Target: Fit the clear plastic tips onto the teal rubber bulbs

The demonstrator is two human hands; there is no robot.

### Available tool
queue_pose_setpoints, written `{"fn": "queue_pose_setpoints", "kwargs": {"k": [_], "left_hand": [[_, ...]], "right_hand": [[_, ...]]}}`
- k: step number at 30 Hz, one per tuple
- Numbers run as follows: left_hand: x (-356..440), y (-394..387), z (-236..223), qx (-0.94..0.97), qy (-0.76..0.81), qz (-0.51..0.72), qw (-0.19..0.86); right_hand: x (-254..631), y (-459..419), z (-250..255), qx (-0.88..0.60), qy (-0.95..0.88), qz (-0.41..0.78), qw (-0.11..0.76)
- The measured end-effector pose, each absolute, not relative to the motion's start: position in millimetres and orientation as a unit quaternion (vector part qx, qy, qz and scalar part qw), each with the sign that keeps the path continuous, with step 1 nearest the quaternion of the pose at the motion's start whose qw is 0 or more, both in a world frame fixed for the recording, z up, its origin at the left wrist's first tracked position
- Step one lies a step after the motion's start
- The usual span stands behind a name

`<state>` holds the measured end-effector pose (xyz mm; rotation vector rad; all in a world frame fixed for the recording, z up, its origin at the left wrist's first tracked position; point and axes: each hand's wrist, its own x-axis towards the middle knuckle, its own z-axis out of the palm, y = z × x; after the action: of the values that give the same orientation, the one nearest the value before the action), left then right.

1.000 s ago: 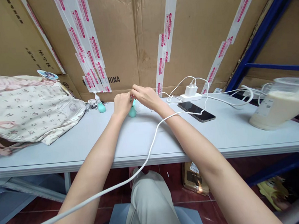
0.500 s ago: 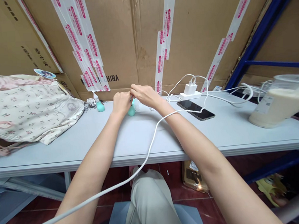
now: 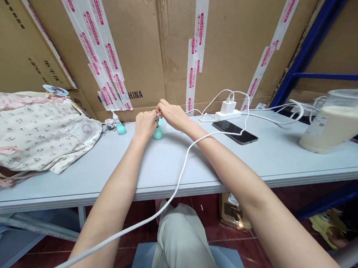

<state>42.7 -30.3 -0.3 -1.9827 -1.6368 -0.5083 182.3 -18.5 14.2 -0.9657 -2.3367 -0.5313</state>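
Both my hands meet at the far middle of the pale table (image 3: 157, 167), near the cardboard wall. My left hand (image 3: 145, 125) is curled closed around a small teal bottle (image 3: 158, 134) that stands on the table. My right hand (image 3: 173, 114) pinches with fingers together at the top of that bottle; what it pinches is too small to make out. A second small teal bottle (image 3: 121, 128) with a white nozzle stands a little to the left. A white cable (image 3: 181, 172) drapes over my right forearm and off the table's front edge.
A floral fabric bag (image 3: 33, 132) lies at the left. A white charger (image 3: 228, 108) with cables and a dark phone (image 3: 235, 132) sit to the right. A lidded cup with a pale drink (image 3: 333, 126) stands at far right, beside a blue rack frame (image 3: 310, 45).
Almost nothing differs. The view has shifted slightly; both hands stay together at the teal bottle.
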Motion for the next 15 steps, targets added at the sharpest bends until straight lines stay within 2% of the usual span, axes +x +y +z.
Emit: {"fn": "queue_pose_setpoints", "kwargs": {"k": [10,15], "left_hand": [[41.0,-29.7,-2.2,-0.722,-0.621,-0.203,0.228],[41.6,-29.4,-2.8,-0.721,-0.616,-0.198,0.247]], "right_hand": [[188.7,-18.2,10.5,-0.306,-0.871,-0.284,0.259],[193.8,-16.4,9.7,-0.273,-0.872,-0.320,0.249]]}}
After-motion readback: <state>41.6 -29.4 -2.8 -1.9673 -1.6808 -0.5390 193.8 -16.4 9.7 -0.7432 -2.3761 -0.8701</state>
